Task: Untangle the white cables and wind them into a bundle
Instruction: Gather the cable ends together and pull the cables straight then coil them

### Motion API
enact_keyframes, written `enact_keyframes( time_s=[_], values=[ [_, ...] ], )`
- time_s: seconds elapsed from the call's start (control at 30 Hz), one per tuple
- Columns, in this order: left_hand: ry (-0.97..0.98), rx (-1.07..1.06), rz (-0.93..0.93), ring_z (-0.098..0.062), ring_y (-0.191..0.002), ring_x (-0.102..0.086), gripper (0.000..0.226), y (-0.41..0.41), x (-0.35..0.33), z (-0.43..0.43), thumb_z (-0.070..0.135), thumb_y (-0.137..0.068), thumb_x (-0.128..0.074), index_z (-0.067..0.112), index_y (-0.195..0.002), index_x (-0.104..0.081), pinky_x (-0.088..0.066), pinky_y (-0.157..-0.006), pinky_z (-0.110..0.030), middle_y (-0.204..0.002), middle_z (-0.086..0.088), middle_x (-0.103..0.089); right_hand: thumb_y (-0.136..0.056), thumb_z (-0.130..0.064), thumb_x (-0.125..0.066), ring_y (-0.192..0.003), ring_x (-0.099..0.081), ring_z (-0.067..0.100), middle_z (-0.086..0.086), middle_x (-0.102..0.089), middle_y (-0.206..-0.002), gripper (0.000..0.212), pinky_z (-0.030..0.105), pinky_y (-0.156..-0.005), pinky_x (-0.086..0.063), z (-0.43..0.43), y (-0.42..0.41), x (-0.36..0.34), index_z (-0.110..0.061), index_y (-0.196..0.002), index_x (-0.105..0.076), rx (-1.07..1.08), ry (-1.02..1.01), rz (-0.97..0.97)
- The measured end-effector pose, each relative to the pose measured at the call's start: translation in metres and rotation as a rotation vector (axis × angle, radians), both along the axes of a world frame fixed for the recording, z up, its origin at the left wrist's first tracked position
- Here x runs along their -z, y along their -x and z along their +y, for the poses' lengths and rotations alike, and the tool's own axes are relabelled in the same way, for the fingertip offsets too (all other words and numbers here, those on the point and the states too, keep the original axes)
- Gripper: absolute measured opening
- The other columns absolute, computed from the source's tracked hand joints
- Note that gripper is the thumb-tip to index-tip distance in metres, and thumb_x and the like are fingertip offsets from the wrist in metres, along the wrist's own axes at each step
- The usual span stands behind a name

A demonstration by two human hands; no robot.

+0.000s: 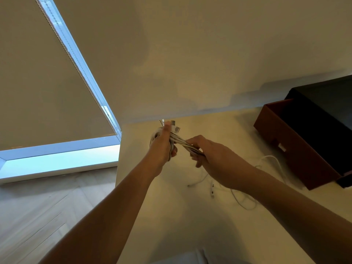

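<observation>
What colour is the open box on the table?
The box is reddish-brown outside, dark inside; the head view shows it.

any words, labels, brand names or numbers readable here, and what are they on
No text can be read anywhere in this view.
White tag on the front of the brown box: too small and blurred to read.
Dark marks on the small white connector lying on the table: too small to tell if they are writing.
Metal plug ends of the white cables: no marking shows.

Both hands grip white cable bundle (178, 139) — loose cables (245, 195) on table (171, 216).
</observation>
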State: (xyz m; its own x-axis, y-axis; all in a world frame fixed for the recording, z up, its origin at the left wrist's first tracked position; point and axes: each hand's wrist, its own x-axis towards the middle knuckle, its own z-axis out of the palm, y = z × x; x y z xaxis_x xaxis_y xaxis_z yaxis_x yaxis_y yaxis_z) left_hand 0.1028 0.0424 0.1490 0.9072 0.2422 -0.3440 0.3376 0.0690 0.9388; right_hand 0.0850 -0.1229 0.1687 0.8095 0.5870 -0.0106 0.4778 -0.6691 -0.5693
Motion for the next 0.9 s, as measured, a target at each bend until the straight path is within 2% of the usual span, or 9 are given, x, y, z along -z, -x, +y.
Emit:
enact_keyframes(
  time_s=[0.1,0.2,0.3,0.4,0.47,0.53,0.63,0.77,0.9],
  values=[
    [-0.028,0.027,-0.076,-0.014,-0.046,-0.045,0.051,0.001,-0.005,0.0,0.051,-0.098,-0.039,0.012,-0.072,-0.058,-0.033,-0.037,-0.014,-0.051,-0.006,-0.047,-0.098,-0.023,-0.048,-0.084,-0.059,0.012,-0.006,-0.058,-0.1,0.016,0.029,-0.071,-0.051,0.001,0.005,0.007,-0.025,-0.114,-0.045,0.077,-0.121,-0.039],
    [-0.025,0.039,-0.162,-0.01,-0.052,-0.048,0.042,0.003,-0.005,-0.003,0.045,-0.099,-0.043,0.017,-0.078,-0.066,-0.042,-0.053,-0.021,-0.072,-0.009,-0.063,-0.095,-0.028,-0.055,-0.084,-0.056,0.016,-0.005,-0.056,-0.097,0.01,0.033,-0.07,-0.05,0.005,0.003,0.013,-0.023,-0.098,-0.047,0.212,-0.256,0.002],
    [-0.092,0.035,-0.257,0.002,-0.054,-0.053,0.03,0.004,-0.007,-0.005,0.04,-0.1,-0.043,0.023,-0.087,-0.064,-0.04,-0.061,-0.025,-0.09,0.006,-0.073,-0.093,-0.033,-0.057,-0.081,-0.054,0.022,0.0,-0.056,-0.088,0.018,0.036,-0.067,-0.047,0.006,-0.003,0.016,-0.019,-0.088,-0.047,0.282,-0.245,0.024],
    [-0.12,0.008,-0.325,0.004,-0.058,-0.057,0.025,0.002,-0.014,-0.005,0.035,-0.1,-0.045,0.024,-0.086,-0.064,-0.039,-0.06,-0.025,-0.084,0.007,-0.073,-0.093,-0.04,-0.055,-0.074,-0.051,0.023,0.003,-0.057,-0.083,0.025,0.036,-0.062,-0.044,0.002,-0.005,0.02,-0.017,-0.087,-0.047,0.265,-0.132,0.057],
    [-0.106,0.01,-0.35,-0.009,-0.073,-0.063,0.028,0.001,-0.016,-0.007,0.033,-0.099,-0.047,0.026,-0.079,-0.066,-0.042,-0.065,-0.028,-0.078,0.006,-0.072,-0.092,-0.043,-0.054,-0.071,-0.048,0.019,0.001,-0.055,-0.083,0.027,0.032,-0.06,-0.041,0.0,-0.005,0.024,-0.018,-0.087,-0.046,0.261,-0.086,0.04],
    [-0.09,0.025,-0.36,-0.021,-0.079,-0.065,0.039,0.0,-0.017,-0.009,0.031,-0.1,-0.048,0.028,-0.067,-0.069,-0.047,-0.072,-0.037,-0.071,0.006,-0.07,-0.091,-0.045,-0.054,-0.069,-0.045,0.015,-0.003,-0.051,-0.081,0.028,0.028,-0.058,-0.038,-0.003,-0.008,0.027,-0.02,-0.083,-0.045,0.245,-0.039,-0.019],
    [0.008,0.006,-0.395,-0.014,-0.066,-0.062,0.036,-0.002,-0.02,-0.011,0.022,-0.101,-0.047,0.022,-0.072,-0.067,-0.047,-0.08,-0.044,-0.06,0.007,-0.064,-0.091,-0.049,-0.054,-0.066,-0.042,0.01,-0.008,-0.044,-0.079,0.027,0.021,-0.054,-0.032,-0.014,-0.013,0.033,-0.023,-0.085,-0.046,0.185,0.054,-0.071],
    [0.073,-0.062,-0.441,-0.007,-0.055,-0.06,0.031,-0.006,-0.024,-0.006,0.019,-0.102,-0.044,0.011,-0.076,-0.059,-0.053,-0.077,-0.038,-0.055,0.007,-0.061,-0.092,-0.043,-0.055,-0.068,-0.043,0.008,-0.011,-0.045,-0.077,0.019,0.022,-0.059,-0.035,-0.035,-0.012,0.046,-0.025,-0.094,-0.049,0.13,0.139,-0.027],
    [0.106,-0.1,-0.454,-0.008,-0.054,-0.061,0.032,-0.008,-0.026,-0.007,0.019,-0.101,-0.045,0.011,-0.073,-0.058,-0.053,-0.063,-0.021,-0.056,0.005,-0.06,-0.093,-0.04,-0.056,-0.066,-0.041,0.006,-0.011,-0.043,-0.076,0.019,0.019,-0.055,-0.032,-0.042,-0.019,0.045,-0.025,-0.094,-0.045,0.115,0.193,-0.066]
  ],
)
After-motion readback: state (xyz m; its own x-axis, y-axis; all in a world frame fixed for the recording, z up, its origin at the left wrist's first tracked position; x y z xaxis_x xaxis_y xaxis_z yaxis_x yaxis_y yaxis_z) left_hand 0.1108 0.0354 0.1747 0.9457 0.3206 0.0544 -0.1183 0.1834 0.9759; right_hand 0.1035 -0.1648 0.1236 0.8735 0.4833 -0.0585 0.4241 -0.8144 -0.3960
